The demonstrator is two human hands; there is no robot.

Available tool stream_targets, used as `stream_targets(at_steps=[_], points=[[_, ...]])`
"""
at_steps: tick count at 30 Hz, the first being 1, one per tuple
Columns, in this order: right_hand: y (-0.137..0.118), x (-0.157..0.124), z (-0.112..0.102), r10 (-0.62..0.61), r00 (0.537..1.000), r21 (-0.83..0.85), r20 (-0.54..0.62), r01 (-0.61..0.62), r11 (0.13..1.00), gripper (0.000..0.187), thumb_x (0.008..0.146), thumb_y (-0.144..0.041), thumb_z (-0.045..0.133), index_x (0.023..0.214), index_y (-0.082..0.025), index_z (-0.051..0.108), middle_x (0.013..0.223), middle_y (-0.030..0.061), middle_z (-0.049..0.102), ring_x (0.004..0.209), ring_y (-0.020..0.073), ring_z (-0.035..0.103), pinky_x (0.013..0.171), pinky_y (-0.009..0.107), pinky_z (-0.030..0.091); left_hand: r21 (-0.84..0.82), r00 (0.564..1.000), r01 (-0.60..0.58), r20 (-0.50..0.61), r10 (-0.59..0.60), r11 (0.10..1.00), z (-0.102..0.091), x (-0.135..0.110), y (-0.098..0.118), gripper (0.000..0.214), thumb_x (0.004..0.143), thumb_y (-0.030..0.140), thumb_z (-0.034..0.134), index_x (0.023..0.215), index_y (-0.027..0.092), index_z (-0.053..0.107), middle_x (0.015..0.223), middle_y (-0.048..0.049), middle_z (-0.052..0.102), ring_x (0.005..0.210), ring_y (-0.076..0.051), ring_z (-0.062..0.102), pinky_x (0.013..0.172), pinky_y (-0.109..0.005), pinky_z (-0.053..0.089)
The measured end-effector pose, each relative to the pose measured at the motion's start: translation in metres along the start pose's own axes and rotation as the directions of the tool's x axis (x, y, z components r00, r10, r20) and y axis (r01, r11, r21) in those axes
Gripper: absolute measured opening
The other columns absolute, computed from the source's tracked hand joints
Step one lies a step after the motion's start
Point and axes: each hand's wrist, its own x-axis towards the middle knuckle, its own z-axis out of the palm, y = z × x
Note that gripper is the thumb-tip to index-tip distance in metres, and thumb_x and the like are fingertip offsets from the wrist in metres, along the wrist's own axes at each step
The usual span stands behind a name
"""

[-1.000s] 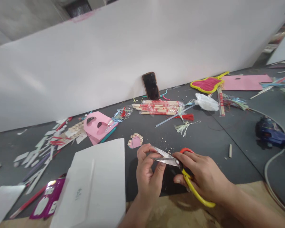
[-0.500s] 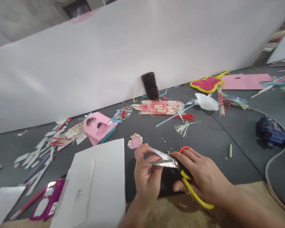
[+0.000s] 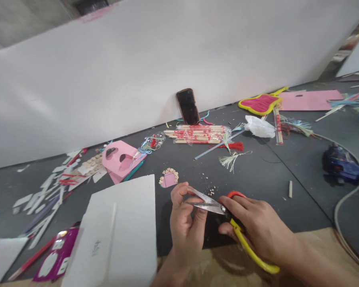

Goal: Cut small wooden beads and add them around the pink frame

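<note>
My right hand (image 3: 254,227) grips a pair of scissors (image 3: 224,213) with one orange and one yellow handle; the steel blades stand slightly apart and point left. My left hand (image 3: 187,223) is pinched at the blade tips, thumb and fingers closed on something too small to make out. Both hands hover low over the dark table (image 3: 265,175), just in front of a brown sheet (image 3: 316,247). A small pink piece edged with beads (image 3: 169,178) lies just beyond my left hand, with loose beads (image 3: 210,189) scattered beside it.
A white sheet (image 3: 122,231) lies to the left, a purple packet (image 3: 55,259) beside it. Farther back are a pink card with holes (image 3: 121,159), a bundle of sticks (image 3: 197,134), a phone (image 3: 187,106) leaning on the white board, and a blue glue gun (image 3: 343,167) with cable at right.
The view has shifted slightly; the scissors' yellow handle has swung a little lower and the hands have stayed together at the blade tips.
</note>
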Motion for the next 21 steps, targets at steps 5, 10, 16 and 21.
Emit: stream_targets(at_steps=[5,10,16,21], points=[[0.0033,0.0055,-0.0002,0.017,1.0,0.05,0.011,-0.018,0.999,0.048,0.091,-0.054,0.041,0.114,-0.015,0.055,0.085,0.0094,0.065,0.073,0.0201,0.062,0.06,0.028,0.047,-0.019,1.0,0.018,-0.017,-0.018,1.0,0.0014,0.0009,-0.0032,0.008,0.086,0.023,0.056,0.084,0.019,0.063,0.109,-0.0098,0.052,0.11,-0.024,0.049,0.096,-0.042,0.041],[0.0028,0.0063,0.0004,0.041,0.999,0.056,0.027,-0.042,0.998,0.054,0.084,-0.06,0.05,0.117,-0.017,0.052,0.091,0.0096,0.061,0.079,0.0216,0.06,0.064,0.03,0.048,0.009,0.998,-0.047,-0.029,0.048,0.999,0.0003,0.0042,-0.0011,0.01,0.087,0.021,0.055,0.082,0.02,0.065,0.105,-0.0081,0.052,0.112,-0.025,0.049,0.095,-0.041,0.041],[-0.0004,0.0052,-0.0003,0.045,0.999,0.057,0.027,-0.046,0.997,0.066,0.075,-0.061,0.06,0.124,-0.018,0.047,0.099,0.0115,0.057,0.085,0.0247,0.057,0.069,0.035,0.049,0.024,0.999,-0.053,0.007,0.053,0.998,-0.0033,0.005,0.0041,0.015,0.087,0.02,0.054,0.076,0.02,0.064,0.101,-0.0066,0.05,0.114,-0.024,0.045,0.097,-0.04,0.039],[0.0041,0.006,0.0011,0.009,1.0,0.085,0.021,-0.011,0.996,0.063,0.077,-0.061,0.059,0.122,-0.017,0.048,0.096,0.0102,0.057,0.084,0.0239,0.057,0.069,0.035,0.049,0.033,0.998,-0.039,0.043,0.037,0.999,-0.0044,0.0049,0.0064,0.015,0.086,0.019,0.053,0.075,0.019,0.064,0.102,-0.0065,0.049,0.115,-0.024,0.043,0.098,-0.038,0.037]])
